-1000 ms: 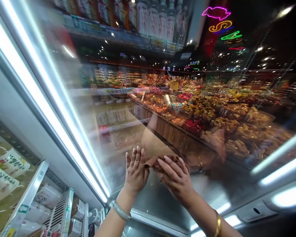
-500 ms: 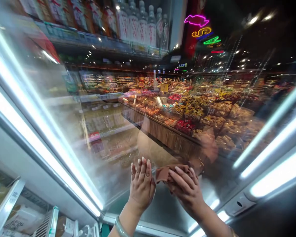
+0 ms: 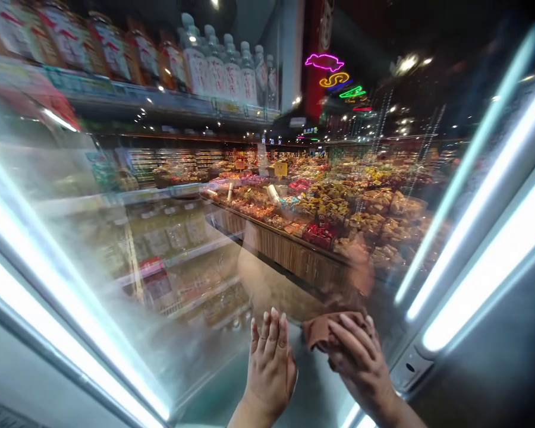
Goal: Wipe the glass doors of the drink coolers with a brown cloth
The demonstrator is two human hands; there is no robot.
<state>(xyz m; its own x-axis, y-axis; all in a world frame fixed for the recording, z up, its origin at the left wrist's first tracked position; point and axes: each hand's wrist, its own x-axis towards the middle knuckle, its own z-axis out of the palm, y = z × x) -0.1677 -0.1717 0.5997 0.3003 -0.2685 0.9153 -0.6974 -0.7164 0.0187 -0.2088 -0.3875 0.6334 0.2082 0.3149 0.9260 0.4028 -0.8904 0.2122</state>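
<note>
A brown cloth (image 3: 321,329) is pressed flat against the lower part of a glass door (image 3: 196,249) of a shop chiller, low in the view and right of centre. The person's right hand (image 3: 361,362) lies over the cloth with its fingers (image 3: 350,336) spread long across it, pinning the cloth to the pane rather than closing around it; a folded edge of the cloth sticks out to the left of the fingertips. Just beside it, on the left, the left hand (image 3: 270,362) rests palm-down on the same glass, open and flat, fingers together and pointing up, holding nothing. The two hands are close but do not touch.

The glass is misty toward its left half. Bright white light strips (image 3: 472,238) run along the door frame on the right, and more run along the left edge. The pane mirrors the shop behind the person: a long display counter (image 3: 330,214) heaped with packaged goods, a shelf of bottles (image 3: 223,71) high up, and coloured neon signs (image 3: 334,77) in pink, yellow and green against a dark ceiling.
</note>
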